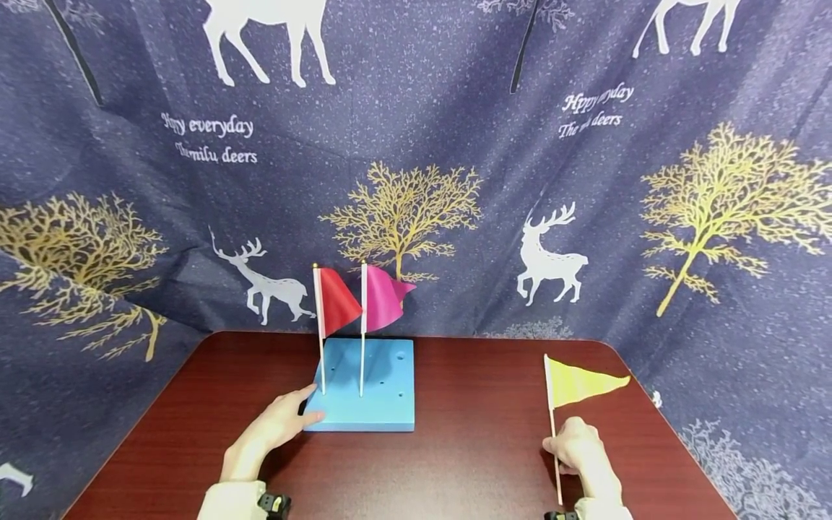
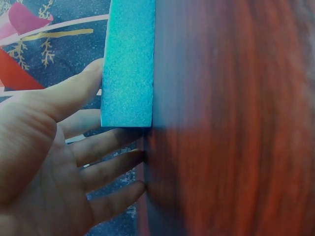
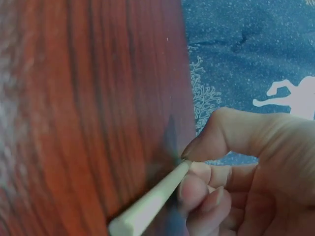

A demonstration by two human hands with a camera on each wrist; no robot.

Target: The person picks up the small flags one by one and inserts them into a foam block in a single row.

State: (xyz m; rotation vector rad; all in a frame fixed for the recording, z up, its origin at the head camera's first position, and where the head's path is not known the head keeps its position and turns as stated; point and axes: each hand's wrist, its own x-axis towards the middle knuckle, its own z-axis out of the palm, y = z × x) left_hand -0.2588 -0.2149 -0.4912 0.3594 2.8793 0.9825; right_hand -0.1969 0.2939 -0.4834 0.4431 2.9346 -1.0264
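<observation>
A blue foam block (image 1: 367, 386) with several holes lies on the dark red table (image 1: 468, 448). A red flag (image 1: 336, 300) and a magenta flag (image 1: 383, 296) stand upright in it on white sticks. My left hand (image 1: 276, 426) rests with straight fingers against the block's near left corner; the left wrist view shows the thumb (image 2: 74, 88) on top of the block (image 2: 129, 64) and the fingers beside it on the table. My right hand (image 1: 578, 448) pinches the white stick (image 3: 147, 206) of a yellow flag (image 1: 581, 381), held upright near the right front edge.
A dark blue cloth (image 1: 416, 144) printed with white deer and gold trees hangs close behind and around the table. The table's rounded corners lie at back left and back right.
</observation>
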